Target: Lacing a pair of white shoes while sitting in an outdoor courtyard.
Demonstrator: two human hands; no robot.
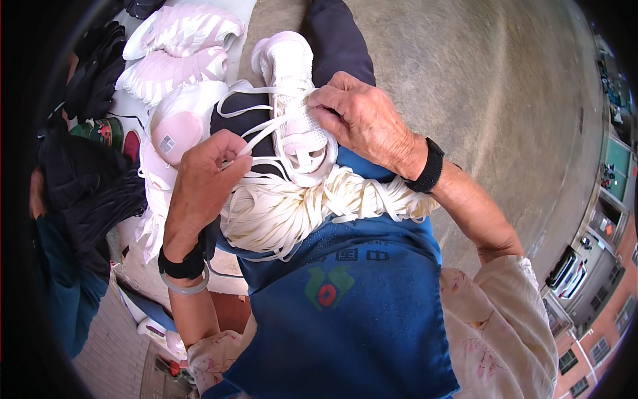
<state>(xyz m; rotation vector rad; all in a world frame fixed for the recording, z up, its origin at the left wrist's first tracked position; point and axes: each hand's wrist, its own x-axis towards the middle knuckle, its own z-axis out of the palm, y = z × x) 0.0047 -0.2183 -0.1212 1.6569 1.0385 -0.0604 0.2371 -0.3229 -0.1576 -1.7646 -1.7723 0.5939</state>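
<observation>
A white sneaker (290, 63) lies across my lap, its heel opening toward me. My left hand (207, 174) pinches a flat white shoelace (271, 124) to the left of the sneaker, and the lace runs across to the eyelets. At the sneaker's right side, my right hand (364, 118) is closed, thumb and forefinger pressed together at the lacing; the pinched end of lace is mostly hidden by the fingers. Loose loops of lace hang left of the sneaker. A thick bundle of cream laces (282, 211) is draped over my blue apron (345, 312), just below the sneaker.
Several white-and-pink shoes (183, 30) are piled on the left, one with its sole (178, 133) turned up. Beyond them sits another person in dark clothes (76, 166), close to my left side. Concrete floor (478, 100) stretches out on the right.
</observation>
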